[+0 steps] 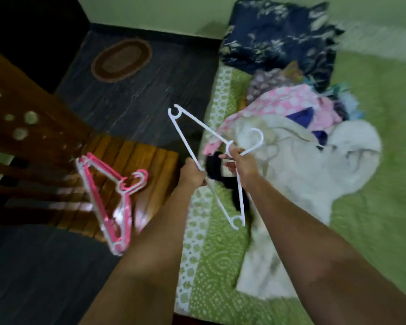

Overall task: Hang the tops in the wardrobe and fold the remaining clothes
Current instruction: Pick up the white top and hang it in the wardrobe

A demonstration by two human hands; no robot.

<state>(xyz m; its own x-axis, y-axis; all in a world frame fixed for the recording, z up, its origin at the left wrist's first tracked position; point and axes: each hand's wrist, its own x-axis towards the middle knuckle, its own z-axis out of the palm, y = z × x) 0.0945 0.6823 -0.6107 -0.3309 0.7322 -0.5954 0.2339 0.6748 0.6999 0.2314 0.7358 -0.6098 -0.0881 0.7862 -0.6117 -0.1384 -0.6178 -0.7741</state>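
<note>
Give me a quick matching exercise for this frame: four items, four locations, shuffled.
Items:
1. white hanger
2. pink hangers
3. oval rug
4. clothes pile

Locations:
A. on the dark floor near the wall
B. on the green bedspread
C. held by the left hand and right hand
D. on the wooden chair seat

Pairs: 1-C, 2-D, 3-A, 4-B
</note>
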